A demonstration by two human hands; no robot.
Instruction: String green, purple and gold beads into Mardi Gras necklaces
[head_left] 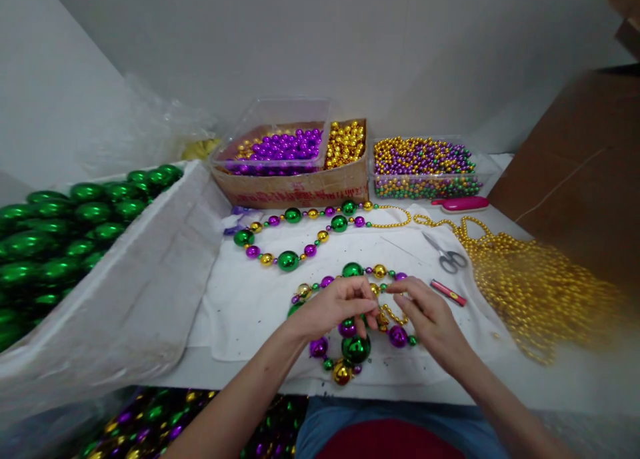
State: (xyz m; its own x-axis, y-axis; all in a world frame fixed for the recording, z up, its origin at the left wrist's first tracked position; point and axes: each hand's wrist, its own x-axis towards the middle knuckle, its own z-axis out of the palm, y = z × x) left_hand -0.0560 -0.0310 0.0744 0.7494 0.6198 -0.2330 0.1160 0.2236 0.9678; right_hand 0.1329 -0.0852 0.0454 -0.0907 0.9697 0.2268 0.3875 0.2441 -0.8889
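Lie: bead necklace (356,348) looped under both hands; long axis left to right;
Left hand (336,307): fingertips pinched on its strand;
Right hand (426,312): pinching the same strand; equally near

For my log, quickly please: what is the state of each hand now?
Left hand: closed, fingers pinching the bead necklace.
Right hand: closed, fingers pinching the same necklace.

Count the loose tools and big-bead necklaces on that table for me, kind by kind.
Scissors: 1
Pink-handled tool: 1
Small red stick: 1
Big-bead necklaces: 2
Total: 5
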